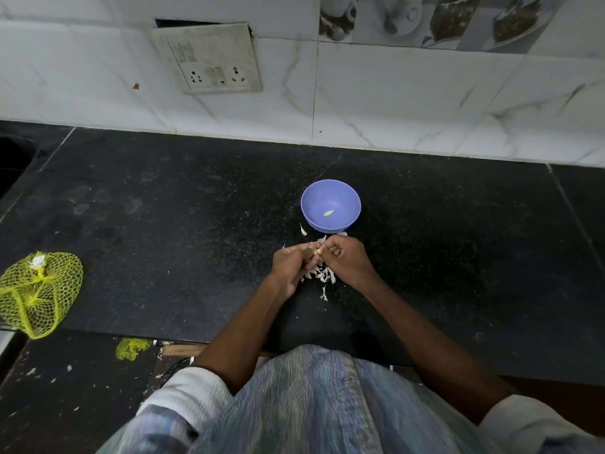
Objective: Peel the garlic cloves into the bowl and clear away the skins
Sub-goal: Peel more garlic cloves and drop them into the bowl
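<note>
No legible text, label, brand or number is showing anywhere in view — the wall switch plate (209,59) is carrying only faint, smudged markings, too blurred to read.

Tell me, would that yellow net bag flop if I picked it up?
Probably yes. The yellow mesh net bag lies flat and crumpled on the black stone counter, so it looks soft, not stiff. It seems nearly empty, so it is likely very light. Its open mesh should be easy to grip, not slippery.
</note>
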